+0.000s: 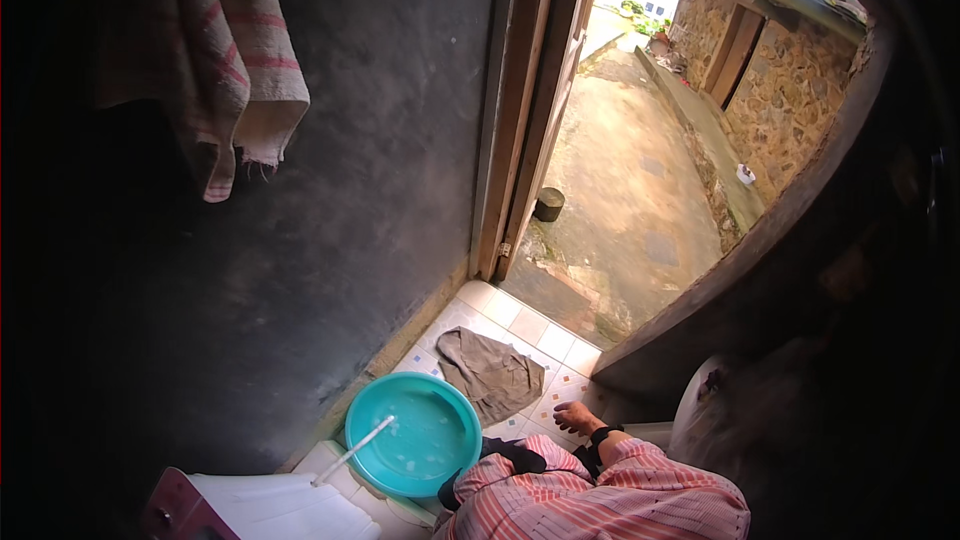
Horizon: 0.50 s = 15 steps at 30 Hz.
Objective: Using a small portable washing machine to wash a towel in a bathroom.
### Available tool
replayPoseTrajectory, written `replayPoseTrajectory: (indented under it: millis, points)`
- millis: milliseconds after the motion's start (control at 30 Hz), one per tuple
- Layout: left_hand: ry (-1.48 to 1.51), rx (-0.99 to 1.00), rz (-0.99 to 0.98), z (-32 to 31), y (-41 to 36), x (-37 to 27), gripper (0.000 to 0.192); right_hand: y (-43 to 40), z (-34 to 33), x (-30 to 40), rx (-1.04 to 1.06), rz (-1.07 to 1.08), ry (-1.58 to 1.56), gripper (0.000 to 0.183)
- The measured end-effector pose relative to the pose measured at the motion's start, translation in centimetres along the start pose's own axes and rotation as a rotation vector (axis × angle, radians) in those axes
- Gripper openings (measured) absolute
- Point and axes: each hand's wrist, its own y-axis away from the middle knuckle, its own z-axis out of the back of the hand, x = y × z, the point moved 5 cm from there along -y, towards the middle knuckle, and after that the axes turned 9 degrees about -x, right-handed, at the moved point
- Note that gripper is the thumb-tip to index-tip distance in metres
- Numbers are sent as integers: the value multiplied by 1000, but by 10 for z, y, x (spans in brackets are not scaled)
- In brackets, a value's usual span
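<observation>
My right hand [575, 418], with a dark band round the wrist, is low and right of centre above the tiled floor. Its fingers look partly curled; no object is visible in it, but the palm is hidden. Left of it, a crumpled brown cloth [491, 375] lies on the tiles. A turquoise plastic basin [414, 382] stands beside the cloth, with what looks like shallow liquid and pale patches inside. A whitish hose [356, 450] reaches over the basin from a white appliance or container [277, 502]. My left hand is out of view. Red-and-white striped clothing [600, 499] covers my body.
A dark wall [375, 165] rises at the left, with a striped towel [262, 75] hanging there. A wooden door [517, 112] stands ajar beside the doorway. Outside are a concrete path [622, 157], a dark cylindrical object [550, 205] and a stone building [799, 90].
</observation>
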Motion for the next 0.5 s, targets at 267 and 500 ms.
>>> replayPoseTrajectory:
  millis: [267, 500]
  points:
    - [22, 26, -3, -13, -6, -3, 33, 20, -26, 1, 82, 59, 71, 43]
    - [27, 47, -9, -20, -9, -4, 33, 64, -80, -11, 599, 239, 797, 39]
